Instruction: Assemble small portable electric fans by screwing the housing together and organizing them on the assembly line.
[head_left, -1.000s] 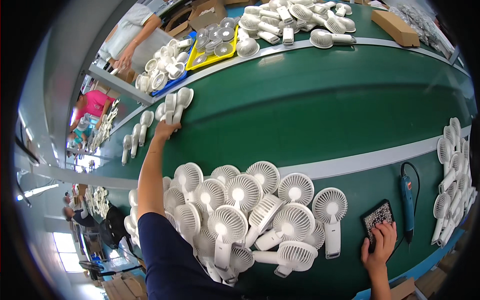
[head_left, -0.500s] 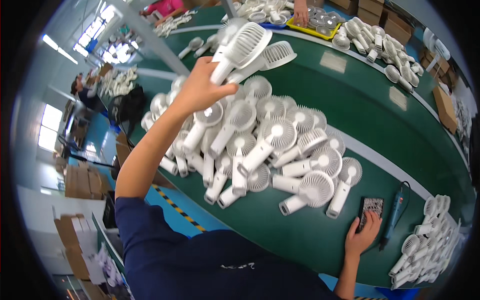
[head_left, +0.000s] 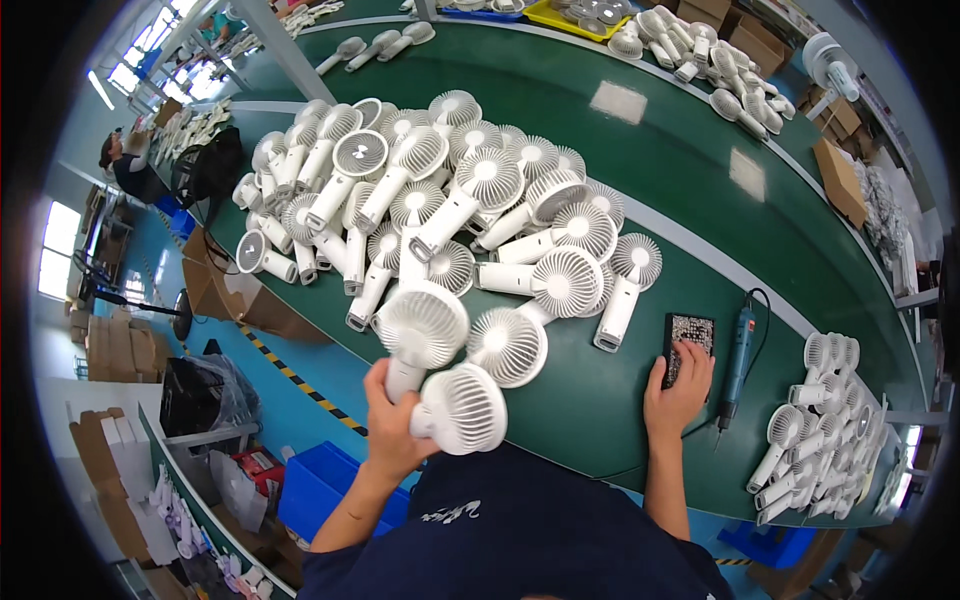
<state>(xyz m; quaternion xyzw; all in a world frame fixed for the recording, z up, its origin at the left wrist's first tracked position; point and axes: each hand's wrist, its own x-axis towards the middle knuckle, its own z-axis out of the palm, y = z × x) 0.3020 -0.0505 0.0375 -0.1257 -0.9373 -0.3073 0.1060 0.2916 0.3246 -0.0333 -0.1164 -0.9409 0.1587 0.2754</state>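
Observation:
My left hand (head_left: 397, 432) is closed around white handheld fans near the table's front edge. One held fan (head_left: 425, 325) points its round grille away from me; another held fan (head_left: 462, 408) is tilted right. A third fan (head_left: 508, 347) is right beside them; whether the hand grips it too is hidden. My right hand (head_left: 680, 392) rests with its fingertips on a small black tray (head_left: 668, 350) of tiny metal screws, thumb apart from the fingers. A blue electric screwdriver (head_left: 740, 350) lies just right of that hand.
A large heap of white fans (head_left: 490, 178) covers the table's left and middle. More fans (head_left: 820, 440) are stacked at the right edge. Beyond the grey rail stand a yellow tray (head_left: 570, 18) and another fan pile (head_left: 700, 50). A blue bin (head_left: 330, 490) stands below the table, left.
My left hand has come back from the far side of the heap toward my body, bringing the fans. The right hand stays at the screw tray. The whole view has shifted.

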